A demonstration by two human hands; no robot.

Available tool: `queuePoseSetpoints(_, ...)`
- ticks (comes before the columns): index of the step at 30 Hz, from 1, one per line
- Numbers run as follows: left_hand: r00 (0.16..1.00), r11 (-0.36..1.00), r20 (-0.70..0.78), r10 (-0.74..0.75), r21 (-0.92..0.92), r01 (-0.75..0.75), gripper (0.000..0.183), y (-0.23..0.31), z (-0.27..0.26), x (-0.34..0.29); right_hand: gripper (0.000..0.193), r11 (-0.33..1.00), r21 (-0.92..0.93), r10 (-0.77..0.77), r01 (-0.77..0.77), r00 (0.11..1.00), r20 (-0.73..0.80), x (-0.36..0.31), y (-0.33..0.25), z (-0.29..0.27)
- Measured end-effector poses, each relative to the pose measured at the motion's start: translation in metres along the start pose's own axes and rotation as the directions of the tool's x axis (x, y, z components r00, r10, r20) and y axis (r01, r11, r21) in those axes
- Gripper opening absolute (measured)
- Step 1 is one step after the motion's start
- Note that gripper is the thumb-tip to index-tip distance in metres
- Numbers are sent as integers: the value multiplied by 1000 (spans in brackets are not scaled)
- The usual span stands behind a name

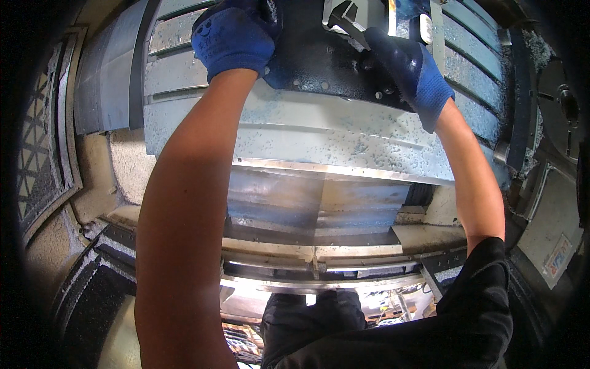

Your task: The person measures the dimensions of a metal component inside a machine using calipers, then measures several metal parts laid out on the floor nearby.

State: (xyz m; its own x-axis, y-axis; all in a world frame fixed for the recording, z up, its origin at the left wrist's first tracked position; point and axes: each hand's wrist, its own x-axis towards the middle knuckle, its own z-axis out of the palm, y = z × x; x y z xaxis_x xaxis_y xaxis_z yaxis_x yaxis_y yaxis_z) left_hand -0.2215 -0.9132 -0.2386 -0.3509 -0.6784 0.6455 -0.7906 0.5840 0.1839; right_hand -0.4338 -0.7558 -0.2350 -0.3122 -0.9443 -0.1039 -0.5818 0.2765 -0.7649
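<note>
Both my hands wear blue gloves with dark coated palms and reach over a dark, wet-looking plate with several holes. My left hand rests at the plate's left side with its fingers curled; what they close on is hidden. On the plate's right part, my right hand is bent inward, its fingers meeting the lower end of a black angular piece. That piece sits against a light metal block at the top edge. Whether the right fingers grip it, I cannot tell for sure.
Beneath the plate lies a slotted metal machine table spotted with droplets and chips. Sloping metal covers and a rail come between it and my body. Chip-covered dark walls stand left, and a round dark disc is at the right.
</note>
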Motion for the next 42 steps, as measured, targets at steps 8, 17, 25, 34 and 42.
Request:
queuePoseSetpoints(8, 1000, 1000, 2, 7, 7, -7, 34, -1, 0, -1, 73, 996, -82, -29, 31, 999, 25, 2, 0, -1)
queuePoseSetpoints(17, 1000, 1000, 2, 7, 23, -7, 35, 0, -1, -1, 64, 993, -63, -100, 99, 995, -14, 1, 0, 2)
queuePoseSetpoints(25, 1000, 1000, -13, 13, 19, -13, 36, 0, 0, 0, 58, 991, -56, -119, 118, 993, -14, 0, -2, 2)
queuePoseSetpoints(34, 1000, 1000, -11, 18, 12, -18, 36, -1, 1, 0, 60, 993, -41, -112, 111, 993, -29, -2, -1, 4)
queuePoseSetpoints(42, 999, 1000, -31, 14, 13, -13, 35, -3, 5, -2, 62, 998, -20, -56, 56, 998, -22, -5, -8, 4)
